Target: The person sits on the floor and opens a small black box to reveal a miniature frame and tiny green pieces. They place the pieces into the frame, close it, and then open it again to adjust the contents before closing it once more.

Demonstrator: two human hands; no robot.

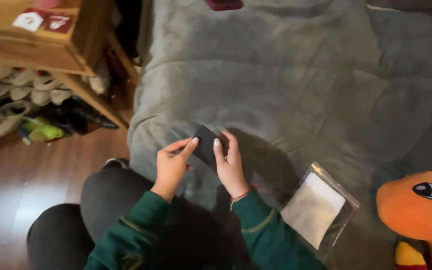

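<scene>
Head view: your left hand [170, 167] and right hand [229, 162] both pinch a small dark card [206, 144], fingertips clamped on its opposite edges, held just above the grey blanket [301, 85]. Clear bag with white sheet [318, 207] lies to your right, near the orange plush [418, 210]. Risk: edge-only grip, so the card could slip onto the dark blanket and be hard to spot.

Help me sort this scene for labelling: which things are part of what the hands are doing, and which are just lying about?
In hand:
- small dark flat piece, held between left hand and right hand

Lying about:
- clear plastic bag with a white sheet inside, on the grey blanket
- orange plush toy
- shoes under the wooden shelf
</scene>
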